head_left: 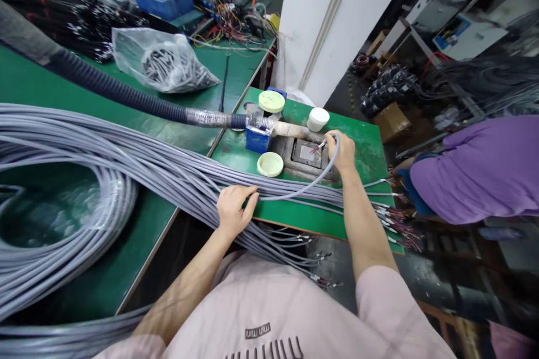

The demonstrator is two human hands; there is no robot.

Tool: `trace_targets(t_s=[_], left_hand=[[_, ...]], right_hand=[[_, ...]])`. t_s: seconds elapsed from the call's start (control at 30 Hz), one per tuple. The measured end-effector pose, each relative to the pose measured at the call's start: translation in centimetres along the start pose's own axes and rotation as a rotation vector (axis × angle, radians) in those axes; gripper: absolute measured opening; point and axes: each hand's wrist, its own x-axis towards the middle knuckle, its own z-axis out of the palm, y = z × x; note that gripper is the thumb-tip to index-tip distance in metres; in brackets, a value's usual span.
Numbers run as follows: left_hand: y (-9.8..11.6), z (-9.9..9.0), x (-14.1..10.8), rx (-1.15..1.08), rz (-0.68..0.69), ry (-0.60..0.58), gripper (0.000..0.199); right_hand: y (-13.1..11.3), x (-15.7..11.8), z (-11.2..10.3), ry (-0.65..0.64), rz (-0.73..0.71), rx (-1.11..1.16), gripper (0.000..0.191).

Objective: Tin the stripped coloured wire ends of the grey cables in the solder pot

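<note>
My right hand [343, 151] grips one grey cable [314, 184] near its end, which bends back to the left. The cable's bared thin wires [319, 148] point down over a square metal solder pot [310, 154] with a shiny surface. Further left, my left hand [236, 210] rests on the thick bundle of grey cables [181, 165], its thumb and forefinger closed around the same cable. The other cables pass under my left hand and forearm. Their stripped ends [398, 221] fan out past the right edge of the green table.
A ribbed extraction hose [126, 95] ends in a nozzle [290, 129] beside the pot. Round tubs stand near it: a yellowish lid [272, 101], a pale dish [270, 164], a white cup [318, 119]. A person in purple [484, 168] is close on the right.
</note>
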Motion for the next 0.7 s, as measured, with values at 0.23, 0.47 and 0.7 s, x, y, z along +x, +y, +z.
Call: trace_targets(t_s=[0.23,0.47,0.7], left_hand=[[0.1,0.0,0.1,-0.001,0.046,0.019,0.014],[0.0,0.0,0.0,-0.019,0.051,0.036,0.012],[0.0,0.1,0.0,-0.006,0.053,0.04,0.011]], right_hand=[[-0.6,0.4,0.5,-0.062,-0.003,-0.008,0.033],[-1.0,0.7,0.9,-0.119,0.018,-0.013,0.033],[-1.3,0.3,0.4,-0.091,-0.012,0.002,0.033]])
